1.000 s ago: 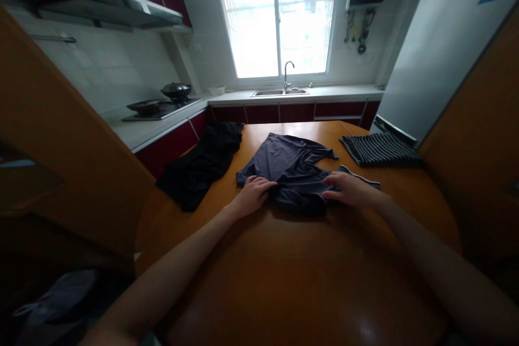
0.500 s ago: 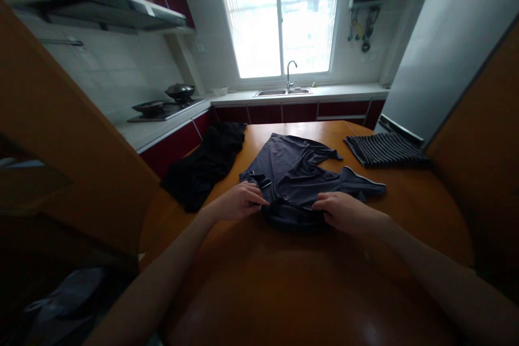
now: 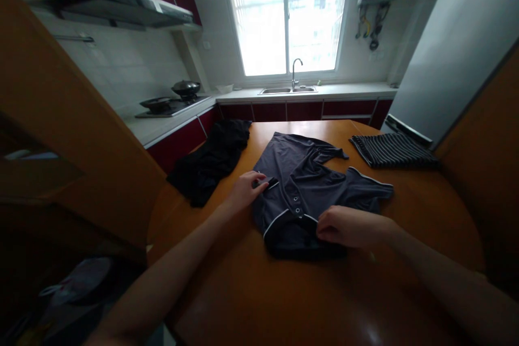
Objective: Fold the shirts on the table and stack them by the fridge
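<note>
Left hand [image 3: 245, 190] pinches the grey shirt [image 3: 312, 186] by a white-edged part, right hand [image 3: 339, 225] grips near the collar [image 3: 286, 235], likely to keep the fabric spread. Shirt lies on the worktop [image 3: 259, 292], collar nearest the person; black garment [image 3: 213, 159] and striped cloth [image 3: 393, 150] sit aside, apparently out of the way.

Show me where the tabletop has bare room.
Widest is the near tabletop, between the left forearm and right forearm, in front of the dark shirt. Another patch lies right of the shirt, between the striped cloth and right forearm. A narrower strip separates shirt and black garment. Crowded: the middle, with left grip and right grip on the shirt.
</note>
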Available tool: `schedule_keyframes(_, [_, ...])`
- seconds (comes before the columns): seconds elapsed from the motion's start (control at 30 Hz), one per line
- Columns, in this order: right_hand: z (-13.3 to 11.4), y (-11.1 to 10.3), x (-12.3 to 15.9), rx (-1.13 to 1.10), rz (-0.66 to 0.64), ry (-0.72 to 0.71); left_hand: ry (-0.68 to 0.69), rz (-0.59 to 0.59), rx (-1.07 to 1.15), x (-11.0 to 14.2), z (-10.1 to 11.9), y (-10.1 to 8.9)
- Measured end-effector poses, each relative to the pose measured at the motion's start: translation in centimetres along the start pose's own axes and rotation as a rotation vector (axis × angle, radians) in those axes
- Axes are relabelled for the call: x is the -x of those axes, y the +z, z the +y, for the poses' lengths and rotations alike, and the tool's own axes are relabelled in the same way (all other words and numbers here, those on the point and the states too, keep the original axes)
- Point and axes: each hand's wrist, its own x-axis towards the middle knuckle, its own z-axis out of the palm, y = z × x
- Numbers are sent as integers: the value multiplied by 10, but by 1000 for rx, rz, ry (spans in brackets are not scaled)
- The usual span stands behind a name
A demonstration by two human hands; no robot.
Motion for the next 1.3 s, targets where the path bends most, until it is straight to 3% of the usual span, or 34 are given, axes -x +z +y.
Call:
schedule_keyframes(0.1, [3,2,-9,68,168,-3,9,-53,-165,0,-2,15])
schedule_keyframes(0.17, [7,6,-14,89,241,7,-22,-85,-236,0,-1,16])
schedule_keyframes(0.4, [14,16,-20,102,258,34,-88,-20,-232,-3,-17,-23])
schedule_keyframes(0.5, [12,16,-20,100,266,29,-85,42,-182,-3,-18,-29])
schedule_keyframes(0.6, [10,16,-22,114,270,32,20,97,-160,-3,-9,-13])
schedule_keyframes(0.7, [8,18,-25,129,276,51,111,36,-203,-2,-2,11])
schedule_keyframes(0.8, [7,20,-26,123,278,60,89,-69,-241,-3,-3,27])
schedule_keyframes(0.9, [7,21,-26,105,274,58,28,-103,-236,-6,-7,27])
schedule_keyframes(1.03, [8,22,-24,89,277,45,4,22,-231,-9,-10,3])
schedule_keyframes(1.1, [9,22,-24,89,276,36,-86,92,-286,-7,-13,-19])
schedule_keyframes(1.23, [11,23,-24,98,275,33,-438,-2,-468,4,-28,-62])
schedule_keyframes(1.3, [10,23,-24,102,276,41,-527,-33,-584,8,-35,-75])
